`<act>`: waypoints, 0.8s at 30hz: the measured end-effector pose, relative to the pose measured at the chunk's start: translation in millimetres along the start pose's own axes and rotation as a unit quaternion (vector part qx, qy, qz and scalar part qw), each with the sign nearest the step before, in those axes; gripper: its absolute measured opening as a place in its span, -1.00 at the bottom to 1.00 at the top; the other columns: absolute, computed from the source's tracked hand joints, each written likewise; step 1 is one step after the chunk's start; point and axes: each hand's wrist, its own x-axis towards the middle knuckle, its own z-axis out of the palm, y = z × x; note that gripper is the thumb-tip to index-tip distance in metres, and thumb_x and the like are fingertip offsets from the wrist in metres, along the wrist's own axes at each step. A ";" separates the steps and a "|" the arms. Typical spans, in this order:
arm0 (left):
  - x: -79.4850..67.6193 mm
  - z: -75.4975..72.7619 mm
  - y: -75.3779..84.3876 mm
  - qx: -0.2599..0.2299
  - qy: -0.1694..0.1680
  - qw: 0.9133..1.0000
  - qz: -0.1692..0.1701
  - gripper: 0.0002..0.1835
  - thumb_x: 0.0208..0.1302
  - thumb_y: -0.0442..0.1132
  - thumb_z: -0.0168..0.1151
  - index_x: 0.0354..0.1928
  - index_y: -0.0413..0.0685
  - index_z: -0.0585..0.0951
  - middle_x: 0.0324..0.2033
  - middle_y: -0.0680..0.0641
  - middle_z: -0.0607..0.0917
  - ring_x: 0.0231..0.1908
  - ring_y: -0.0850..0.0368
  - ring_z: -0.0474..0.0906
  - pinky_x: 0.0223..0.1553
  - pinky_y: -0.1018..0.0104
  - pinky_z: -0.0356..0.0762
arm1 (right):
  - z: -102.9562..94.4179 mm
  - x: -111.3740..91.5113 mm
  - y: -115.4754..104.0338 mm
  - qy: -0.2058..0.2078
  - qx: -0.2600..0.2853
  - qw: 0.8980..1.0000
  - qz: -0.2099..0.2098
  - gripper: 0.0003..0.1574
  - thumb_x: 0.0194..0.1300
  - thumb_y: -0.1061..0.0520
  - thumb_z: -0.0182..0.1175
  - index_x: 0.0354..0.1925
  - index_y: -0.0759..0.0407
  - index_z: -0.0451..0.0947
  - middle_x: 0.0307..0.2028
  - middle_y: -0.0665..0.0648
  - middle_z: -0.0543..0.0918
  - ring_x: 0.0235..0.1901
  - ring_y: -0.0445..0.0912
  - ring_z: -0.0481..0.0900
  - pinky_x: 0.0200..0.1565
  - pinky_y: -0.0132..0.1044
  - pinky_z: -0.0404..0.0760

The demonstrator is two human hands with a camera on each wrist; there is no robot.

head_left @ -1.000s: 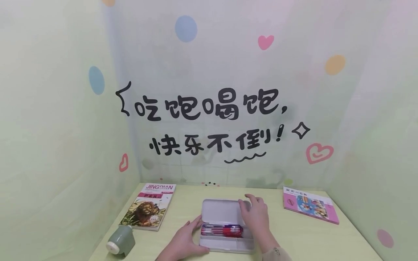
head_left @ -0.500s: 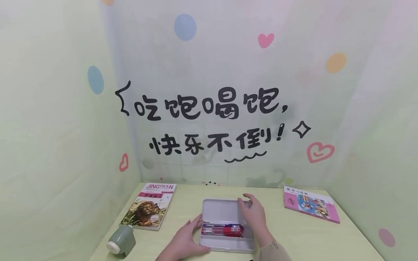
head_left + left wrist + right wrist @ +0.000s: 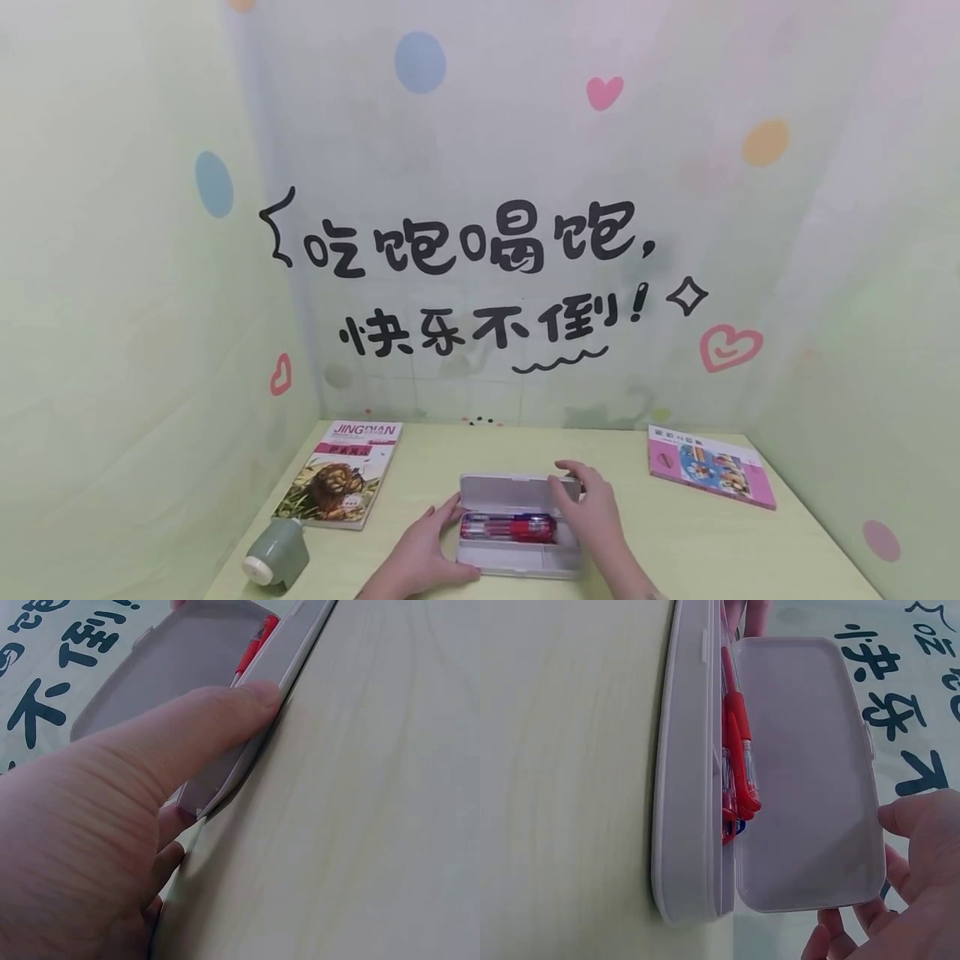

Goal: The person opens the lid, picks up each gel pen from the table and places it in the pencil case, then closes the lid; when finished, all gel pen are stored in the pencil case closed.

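A pale grey pencil case (image 3: 495, 557) lies on the table in front of me, its hinged lid (image 3: 501, 493) raised at the back. Several red and blue pens (image 3: 517, 528) lie in its rear compartment. My left hand (image 3: 422, 553) grips the case at its left end; in the left wrist view the thumb (image 3: 225, 720) presses on the front rim. With my right hand (image 3: 596, 510) I hold the lid's right corner, thumb on the inner face and fingers behind, as the right wrist view shows. The left fingers are partly hidden by the case.
A book with a lion cover (image 3: 341, 483) lies at the left of the table. Nearer stands a grey-green object with a white knob (image 3: 277, 554). A pink book (image 3: 712, 467) lies at the back right. A printed wall (image 3: 480, 400) closes off the table behind.
My right hand has tilted the lid up and forward from its flatter position. The left hand keeps its place on the case. The head view has shifted slightly.
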 end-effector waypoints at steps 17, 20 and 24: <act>-4.4 -6.6 -3.9 -0.094 0.012 0.995 0.037 -0.45 0.39 0.21 0.48 0.37 0.36 0.69 0.56 -0.20 0.56 0.62 -0.56 0.25 0.49 -0.79 0.13 | -24.7 -55.0 23.1 -0.091 -0.180 0.963 -0.176 -0.82 0.31 -0.11 0.57 -0.12 -0.31 0.84 -0.16 -0.28 0.68 -0.13 -0.17 0.56 -0.13 -0.26 0.67; -3.5 -6.2 -3.5 -0.103 0.010 0.994 0.033 -0.55 0.43 0.18 0.46 0.30 0.35 0.73 0.48 -0.05 0.66 0.65 -0.53 0.21 0.53 -0.77 0.07 | -24.6 -56.6 30.2 -0.113 -0.196 0.954 -0.196 -0.81 0.32 -0.13 0.56 -0.08 -0.30 0.85 -0.17 -0.27 0.69 -0.17 -0.19 0.53 -0.19 -0.31 0.62; -4.0 -5.7 -2.8 -0.099 0.014 0.994 0.039 -0.56 0.37 0.17 0.51 0.24 0.39 0.74 0.48 -0.02 0.66 0.65 -0.53 0.22 0.53 -0.78 0.06 | -24.7 -57.5 37.1 -0.127 -0.193 0.947 -0.224 -0.78 0.29 -0.08 0.56 -0.07 -0.24 0.86 -0.17 -0.22 0.71 -0.21 -0.23 0.48 -0.25 -0.36 0.53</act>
